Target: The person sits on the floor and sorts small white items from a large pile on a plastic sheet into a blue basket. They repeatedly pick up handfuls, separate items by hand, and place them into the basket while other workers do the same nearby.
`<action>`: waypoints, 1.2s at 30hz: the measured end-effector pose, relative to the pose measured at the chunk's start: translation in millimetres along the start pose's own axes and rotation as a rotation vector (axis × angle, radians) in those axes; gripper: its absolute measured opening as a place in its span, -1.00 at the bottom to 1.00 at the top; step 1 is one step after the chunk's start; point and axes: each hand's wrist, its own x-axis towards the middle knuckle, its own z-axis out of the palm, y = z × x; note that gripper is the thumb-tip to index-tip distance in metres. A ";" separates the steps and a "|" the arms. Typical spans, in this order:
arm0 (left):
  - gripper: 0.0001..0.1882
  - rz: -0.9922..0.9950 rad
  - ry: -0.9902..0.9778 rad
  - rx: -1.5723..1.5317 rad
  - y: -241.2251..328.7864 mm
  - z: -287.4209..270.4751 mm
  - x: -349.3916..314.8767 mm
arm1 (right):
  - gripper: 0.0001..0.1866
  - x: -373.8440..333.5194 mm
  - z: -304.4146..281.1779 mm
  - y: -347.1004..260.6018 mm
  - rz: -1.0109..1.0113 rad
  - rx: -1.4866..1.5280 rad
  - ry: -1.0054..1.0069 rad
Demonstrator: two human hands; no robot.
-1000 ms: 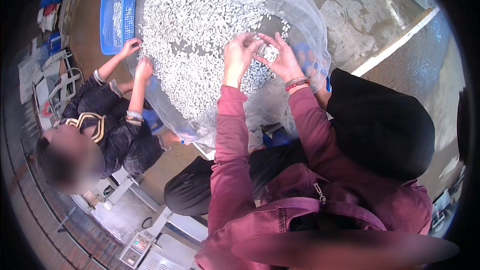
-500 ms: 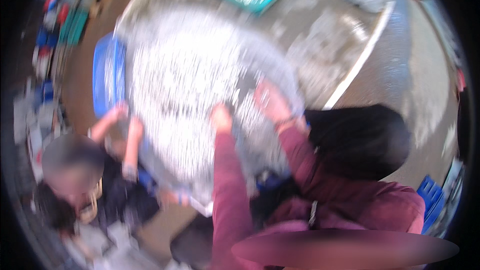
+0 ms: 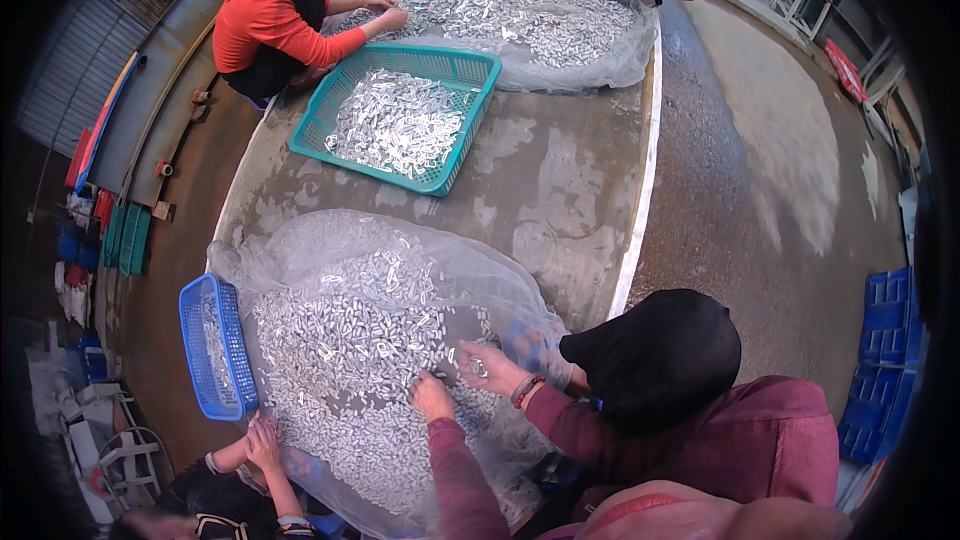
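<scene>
A broad pile of small silvery pieces [image 3: 350, 340], many of them elongated rings, lies on clear plastic sheeting [image 3: 300, 230] before me. My left hand [image 3: 433, 397] reaches down onto the pile with curled fingers; what lies under its fingertips is hidden. Just to its right, my right hand [image 3: 488, 368] is turned partly palm up, cupped around a few of the silver pieces. A beaded bracelet [image 3: 528, 390] circles that wrist. Both arms wear maroon sleeves.
A blue basket [image 3: 218, 345] stands left of the pile, beside a co-worker's hands [image 3: 262, 440]. Beyond is a teal basket [image 3: 440, 175] of silver pieces. A person in a black hood [image 3: 655, 360] is close on my right. Others work at a far pile [image 3: 560, 25].
The view has tilted up and sharpened, bringing the far pile and its workers into sight. My right hand has drawn closer to my left, now showing pieces in its palm.
</scene>
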 end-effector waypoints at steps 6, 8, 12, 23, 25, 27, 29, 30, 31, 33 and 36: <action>-0.82 0.041 -0.164 0.001 2.7 -16.3 9.1 | -0.65 2.2 -0.5 -1.6 -0.025 0.025 0.022; -0.79 0.023 -0.168 -0.042 4.2 -19.0 10.2 | -0.66 3.6 -0.7 -3.3 -0.025 0.040 0.000; -0.74 -0.097 -0.158 -0.105 0.6 -9.1 10.3 | -0.73 3.3 -7.1 -5.9 -0.052 0.066 0.033; -0.78 -0.061 -0.047 -0.646 -15.4 -102.3 21.0 | -0.65 13.3 -26.7 3.3 0.065 0.080 0.078; -0.71 0.058 -0.266 -0.782 12.0 -121.1 19.4 | -0.63 11.0 -20.2 0.4 0.082 0.006 0.181; -0.71 0.092 -0.169 -0.628 27.5 -124.6 22.7 | -0.63 9.8 -15.8 -6.6 0.050 -0.042 0.161; -0.74 0.018 -0.121 -0.575 33.6 -112.6 33.3 | -0.66 9.7 -15.2 -16.3 0.027 -0.023 0.151; -0.76 -0.041 -0.110 -0.572 33.3 -101.4 40.0 | -0.66 9.5 -17.3 -22.5 0.016 0.012 0.130; -0.78 0.011 -0.156 -0.500 35.3 -86.0 43.9 | -0.66 10.0 -20.1 -29.7 0.010 0.044 0.109; -0.80 0.200 -0.116 -0.289 42.1 -50.7 43.9 | -0.66 12.1 -26.0 -38.4 -0.061 0.013 0.150; -0.82 0.259 -0.005 -0.053 47.6 -10.6 36.1 | -0.68 13.3 -33.7 -42.7 -0.098 0.130 0.148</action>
